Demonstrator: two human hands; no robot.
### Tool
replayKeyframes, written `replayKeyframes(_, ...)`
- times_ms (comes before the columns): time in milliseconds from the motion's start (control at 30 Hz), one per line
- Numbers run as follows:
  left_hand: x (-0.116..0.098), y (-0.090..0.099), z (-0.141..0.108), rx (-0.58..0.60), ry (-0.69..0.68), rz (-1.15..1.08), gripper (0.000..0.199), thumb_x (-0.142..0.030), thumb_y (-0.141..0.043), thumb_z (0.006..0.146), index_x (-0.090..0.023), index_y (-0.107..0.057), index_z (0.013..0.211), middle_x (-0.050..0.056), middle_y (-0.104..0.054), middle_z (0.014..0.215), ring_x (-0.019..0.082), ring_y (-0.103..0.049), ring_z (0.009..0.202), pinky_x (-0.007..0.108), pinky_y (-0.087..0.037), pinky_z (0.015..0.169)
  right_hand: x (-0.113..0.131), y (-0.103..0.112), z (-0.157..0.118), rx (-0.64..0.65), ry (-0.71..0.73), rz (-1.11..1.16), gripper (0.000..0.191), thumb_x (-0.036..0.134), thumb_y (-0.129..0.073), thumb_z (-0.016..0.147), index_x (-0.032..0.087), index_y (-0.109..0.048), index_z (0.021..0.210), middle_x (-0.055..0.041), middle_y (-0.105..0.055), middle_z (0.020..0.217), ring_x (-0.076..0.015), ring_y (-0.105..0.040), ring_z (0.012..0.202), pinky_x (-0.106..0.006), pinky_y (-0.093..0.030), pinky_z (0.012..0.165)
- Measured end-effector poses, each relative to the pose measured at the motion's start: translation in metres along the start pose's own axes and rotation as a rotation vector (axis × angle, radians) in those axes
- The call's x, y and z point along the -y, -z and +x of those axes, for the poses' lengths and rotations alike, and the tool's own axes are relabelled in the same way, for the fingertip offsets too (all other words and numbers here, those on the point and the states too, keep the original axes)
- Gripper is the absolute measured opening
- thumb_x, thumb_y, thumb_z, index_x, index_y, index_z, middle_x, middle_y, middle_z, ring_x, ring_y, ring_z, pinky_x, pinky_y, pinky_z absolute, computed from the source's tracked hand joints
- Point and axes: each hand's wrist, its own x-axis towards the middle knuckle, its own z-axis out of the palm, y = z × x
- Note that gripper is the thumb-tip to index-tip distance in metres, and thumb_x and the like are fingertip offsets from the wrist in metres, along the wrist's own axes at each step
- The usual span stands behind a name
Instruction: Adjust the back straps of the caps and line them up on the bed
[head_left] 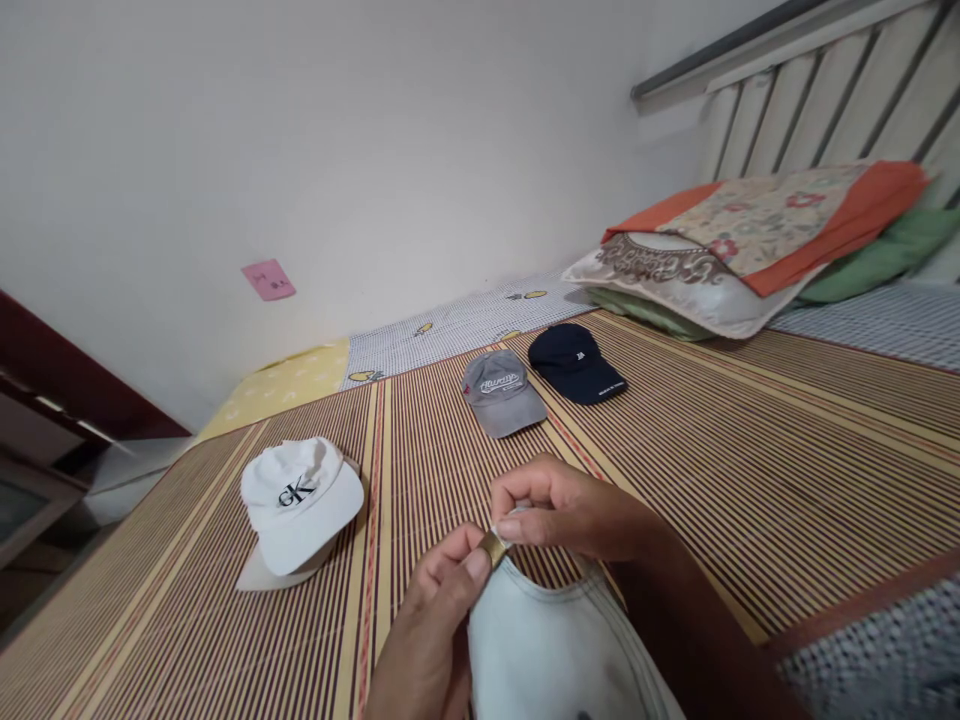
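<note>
A pale baseball cap [547, 640] is held up close to me, its back opening and strap facing the mat. My left hand [442, 610] pinches the brass-coloured strap buckle [493, 547] between thumb and fingers. Just right of the buckle, my right hand [570, 510] is closed on the cap's strap, thumb against forefinger. Beyond my hands lie a grey cap [501, 385] with white lettering and a navy cap [570, 360], side by side. To the left, a white cap [296, 500] with black letters rests on top of another light cap [259, 572].
A striped bamboo mat [712, 450] covers the bed. Pillows [667, 265] with an orange floral cloth [795, 210] are piled at the far right, near a white radiator [810, 100]. A pink paper [268, 280] is on the wall [420, 150] behind.
</note>
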Motion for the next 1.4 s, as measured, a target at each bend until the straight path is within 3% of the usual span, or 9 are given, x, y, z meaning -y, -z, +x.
replayKeyframes(300,-0.001,-0.007,-0.003,-0.048,-0.013,-0.001,0.04,-0.034,-0.094,0.059,-0.019,-0.069,0.086,-0.002,-0.068,0.069,0.014,-0.066,0.063,0.026,-0.055,0.066,-0.004,0.001,0.0,0.012,-0.009,0.019,0.033,0.045,-0.067,0.088,0.016,-0.058,0.075,0.0072,-0.042,0.061,-0.0076,-0.031,0.055,-0.023,-0.022,0.05)
replayKeyframes(500,0.003,0.004,0.006,-0.094,-0.034,-0.084,0.036,-0.027,-0.09,0.065,-0.017,-0.072,0.095,0.002,-0.075,0.082,0.015,-0.069,0.067,0.028,-0.058,0.07,-0.004,-0.001,0.002,0.004,-0.014,0.048,0.032,0.043,-0.065,0.09,0.016,-0.058,0.075,0.0083,-0.041,0.059,-0.0066,-0.03,0.052,-0.022,-0.021,0.048)
replayKeyframes(800,-0.004,0.015,0.012,-0.042,-0.025,-0.197,0.018,-0.019,-0.081,0.076,-0.015,-0.078,0.093,0.003,-0.077,0.077,0.018,-0.073,0.073,0.03,-0.059,0.079,-0.006,0.0,0.002,-0.038,-0.068,0.188,0.029,0.042,-0.068,0.089,0.017,-0.058,0.08,0.01,-0.041,0.056,-0.0057,-0.029,0.047,-0.02,-0.022,0.044)
replayKeyframes(933,-0.01,0.019,0.013,0.055,0.035,-0.256,0.01,-0.019,-0.072,0.085,-0.017,-0.08,0.091,0.006,-0.079,0.081,0.022,-0.075,0.082,0.033,-0.058,0.088,-0.011,0.002,0.003,-0.123,-0.049,0.217,0.026,0.042,-0.065,0.091,0.016,-0.061,0.09,0.0078,-0.052,0.056,-0.0062,-0.04,0.043,-0.018,-0.032,0.042)
replayKeyframes(1067,-0.017,0.018,0.017,0.189,0.08,-0.297,0.02,-0.027,-0.062,0.094,-0.018,-0.079,0.097,0.008,-0.079,0.082,0.026,-0.076,0.09,0.039,-0.057,0.093,-0.015,0.004,0.006,-0.164,-0.004,0.27,0.026,0.04,-0.063,0.094,0.015,-0.064,0.099,0.003,-0.063,0.065,-0.0066,-0.05,0.047,-0.019,-0.038,0.047)
replayKeyframes(1200,-0.016,0.019,0.024,0.215,0.037,-0.282,0.028,-0.035,-0.06,0.095,-0.016,-0.077,0.106,0.01,-0.079,0.083,0.028,-0.075,0.095,0.041,-0.057,0.094,-0.018,0.004,0.009,-0.194,-0.021,0.273,0.027,0.041,-0.063,0.094,0.015,-0.063,0.1,0.0013,-0.066,0.068,-0.0079,-0.054,0.052,-0.02,-0.041,0.051)
replayKeyframes(1400,-0.012,0.029,0.029,0.224,0.08,-0.253,0.023,-0.025,-0.065,0.092,-0.017,-0.076,0.109,0.01,-0.08,0.087,0.027,-0.076,0.096,0.04,-0.057,0.094,-0.02,0.004,0.012,-0.218,-0.069,0.293,0.031,0.045,-0.066,0.091,0.015,-0.063,0.1,0.0015,-0.065,0.068,-0.0085,-0.054,0.053,-0.02,-0.04,0.052)
